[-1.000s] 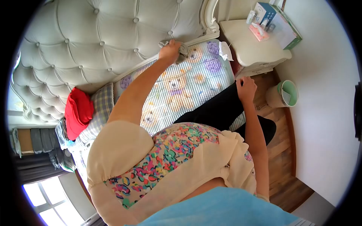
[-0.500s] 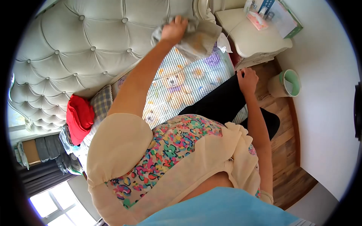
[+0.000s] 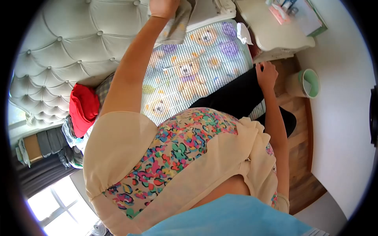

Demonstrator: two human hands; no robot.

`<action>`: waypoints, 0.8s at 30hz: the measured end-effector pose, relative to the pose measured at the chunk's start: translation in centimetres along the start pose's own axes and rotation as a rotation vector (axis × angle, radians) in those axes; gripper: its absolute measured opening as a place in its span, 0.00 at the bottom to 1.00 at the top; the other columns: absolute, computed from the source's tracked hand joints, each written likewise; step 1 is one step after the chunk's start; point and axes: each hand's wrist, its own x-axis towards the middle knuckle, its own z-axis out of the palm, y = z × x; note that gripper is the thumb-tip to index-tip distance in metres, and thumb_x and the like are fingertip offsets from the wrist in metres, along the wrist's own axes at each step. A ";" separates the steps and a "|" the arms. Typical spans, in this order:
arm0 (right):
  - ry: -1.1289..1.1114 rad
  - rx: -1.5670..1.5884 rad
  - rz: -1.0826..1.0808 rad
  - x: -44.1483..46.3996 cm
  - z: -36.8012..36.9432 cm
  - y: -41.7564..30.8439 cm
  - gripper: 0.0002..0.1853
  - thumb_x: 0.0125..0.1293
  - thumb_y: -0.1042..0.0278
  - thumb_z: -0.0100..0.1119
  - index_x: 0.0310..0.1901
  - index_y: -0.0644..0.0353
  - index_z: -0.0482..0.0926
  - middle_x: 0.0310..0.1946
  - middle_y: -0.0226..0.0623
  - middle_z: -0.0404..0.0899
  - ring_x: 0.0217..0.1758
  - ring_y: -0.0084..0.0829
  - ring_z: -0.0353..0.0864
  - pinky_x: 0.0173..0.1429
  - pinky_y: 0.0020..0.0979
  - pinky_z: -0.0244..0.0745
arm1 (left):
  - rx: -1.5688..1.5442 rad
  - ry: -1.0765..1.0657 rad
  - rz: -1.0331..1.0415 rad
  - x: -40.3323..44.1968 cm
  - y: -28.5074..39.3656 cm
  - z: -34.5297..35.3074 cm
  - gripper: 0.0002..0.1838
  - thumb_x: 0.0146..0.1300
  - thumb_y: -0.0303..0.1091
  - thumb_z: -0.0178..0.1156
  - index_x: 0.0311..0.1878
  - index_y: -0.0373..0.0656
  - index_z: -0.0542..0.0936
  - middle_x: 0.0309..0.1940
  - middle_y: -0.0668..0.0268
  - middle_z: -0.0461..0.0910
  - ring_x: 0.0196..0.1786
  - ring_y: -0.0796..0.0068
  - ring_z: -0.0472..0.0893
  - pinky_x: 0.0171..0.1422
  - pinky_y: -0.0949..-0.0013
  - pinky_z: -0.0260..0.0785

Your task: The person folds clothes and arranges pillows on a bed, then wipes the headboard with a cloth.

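My left hand (image 3: 164, 7) is at the top edge of the view, closed on a grey cloth (image 3: 178, 28) against the cream tufted headboard (image 3: 75, 43). The cloth hangs down beside the hand over the edge of the bed mat, and part of the hand is cut off by the frame. On the knee of my black trousers (image 3: 228, 92) rests my right hand (image 3: 267, 74), its fingers laid over the knee and nothing seen in them. Beneath my leg lies a quilted mat (image 3: 212, 67) with teddy bears and purple flowers.
A cream nightstand (image 3: 271, 35) at the upper right bears a pink tissue pack (image 3: 279, 15) and a folder. A white tissue (image 3: 244, 34) lies at the mat's corner. A waste bin (image 3: 297, 83) stands on the wooden floor. Red fabric (image 3: 83, 108) lies at the left.
My left hand has moved left along the headboard with the cloth, uncovering more of the mat. The view has tilted slightly down. My right hand stays on the knee.
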 end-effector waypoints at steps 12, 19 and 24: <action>0.013 0.075 -0.045 -1.0 -0.1 0.3 0.08 0.60 0.57 0.61 0.32 0.52 0.80 0.33 0.32 0.79 0.43 0.41 0.78 0.47 0.44 0.71 | -0.840 -0.589 -0.783 -11.5 4.0 -0.9 0.21 0.60 0.37 0.63 0.57 0.45 0.75 0.49 0.56 0.81 0.46 0.52 0.82 0.50 0.58 0.78; -0.163 0.701 0.368 -2.0 -2.9 -3.9 0.11 0.62 0.60 0.63 0.40 0.58 0.82 0.36 0.32 0.82 0.40 0.28 0.81 0.48 0.31 0.73 | -2.260 -0.393 -1.066 -11.0 5.7 -4.8 0.24 0.63 0.41 0.56 0.59 0.36 0.73 0.55 0.57 0.79 0.59 0.56 0.76 0.68 0.52 0.65; -0.098 1.118 0.322 -1.6 -9.5 -9.8 0.10 0.67 0.67 0.60 0.43 0.65 0.80 0.38 0.32 0.81 0.42 0.22 0.78 0.52 0.26 0.71 | -2.782 -0.354 -0.877 -10.2 8.6 -4.9 0.27 0.58 0.45 0.56 0.57 0.39 0.76 0.55 0.57 0.79 0.58 0.54 0.77 0.68 0.51 0.65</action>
